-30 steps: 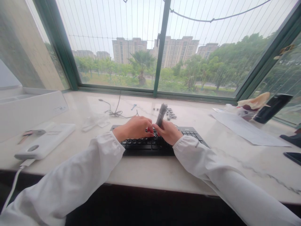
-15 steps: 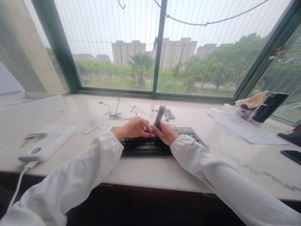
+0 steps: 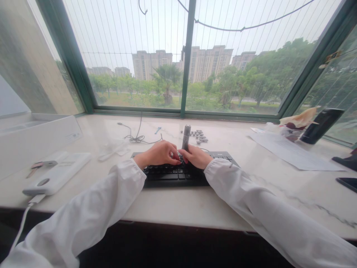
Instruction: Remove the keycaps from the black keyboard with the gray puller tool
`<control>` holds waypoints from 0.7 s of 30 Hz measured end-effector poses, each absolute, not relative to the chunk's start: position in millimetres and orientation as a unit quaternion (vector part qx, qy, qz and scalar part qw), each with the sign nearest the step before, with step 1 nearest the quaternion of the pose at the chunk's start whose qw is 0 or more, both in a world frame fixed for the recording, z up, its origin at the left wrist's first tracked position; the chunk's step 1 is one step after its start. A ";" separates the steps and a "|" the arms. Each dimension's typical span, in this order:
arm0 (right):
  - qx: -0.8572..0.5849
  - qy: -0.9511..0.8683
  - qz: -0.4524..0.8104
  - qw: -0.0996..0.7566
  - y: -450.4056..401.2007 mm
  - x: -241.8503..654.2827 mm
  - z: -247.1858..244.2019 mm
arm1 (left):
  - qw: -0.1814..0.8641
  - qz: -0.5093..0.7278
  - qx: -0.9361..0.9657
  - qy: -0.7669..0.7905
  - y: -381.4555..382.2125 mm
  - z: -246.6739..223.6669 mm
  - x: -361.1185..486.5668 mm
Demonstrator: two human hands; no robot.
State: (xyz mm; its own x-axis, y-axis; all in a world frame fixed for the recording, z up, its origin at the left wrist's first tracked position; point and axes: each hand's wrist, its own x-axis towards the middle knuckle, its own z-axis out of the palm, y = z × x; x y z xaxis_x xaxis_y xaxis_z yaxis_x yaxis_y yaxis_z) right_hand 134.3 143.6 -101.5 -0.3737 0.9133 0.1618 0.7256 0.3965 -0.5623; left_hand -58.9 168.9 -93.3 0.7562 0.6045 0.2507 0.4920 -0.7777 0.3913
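Observation:
A black keyboard (image 3: pixel 173 182) lies on the white counter in front of me, with both hands over its middle. In my right hand (image 3: pixel 196 158) is a grey stick-shaped tool (image 3: pixel 186 137). It stands nearly upright, its lower end hidden by my fingers at the keys. My left hand (image 3: pixel 163 153) is just left of it, thumb and fingers drawn together close to the keys. Whatever sits between those fingertips is too small to make out. Behind the keyboard lie several loose dark keycaps (image 3: pixel 201 136).
To the left are a white power bank (image 3: pixel 55 182) with a white cable (image 3: pixel 21 230), keys (image 3: pixel 36 168) and a white box (image 3: pixel 41 136). A thin black cable (image 3: pixel 137 139) and small blue strip (image 3: pixel 157 130) lie behind. On the right are paper (image 3: pixel 290 152) and a phone (image 3: pixel 347 183).
The grey tool has swung from a rightward lean to nearly upright, its top moving left. Both hands stay at about the same spot on the keyboard. The view has shifted slightly.

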 end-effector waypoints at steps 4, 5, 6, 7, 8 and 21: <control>-0.493 -0.810 0.208 0.238 143.6 137.5 -105.4 | 0.144 0.188 0.924 0.301 169.6 -94.9 -59.5; -0.487 -0.812 0.207 0.245 143.4 137.9 -106.7 | 0.144 0.190 0.923 0.301 169.7 -95.5 -59.6; -0.481 -0.815 0.205 0.251 143.2 138.2 -108.0 | 0.146 0.192 0.923 0.301 169.8 -96.2 -59.7; -0.474 -0.818 0.202 0.256 143.2 138.3 -109.4 | 0.148 0.193 0.922 0.300 169.9 -96.9 -59.8; -0.467 -0.822 0.198 0.260 143.4 138.4 -110.9 | 0.150 0.195 0.922 0.299 170.0 -97.6 -59.9; -0.401 -0.863 0.106 0.287 134.3 136.1 -119.9 | 0.175 0.190 0.920 0.296 173.5 -96.2 -60.8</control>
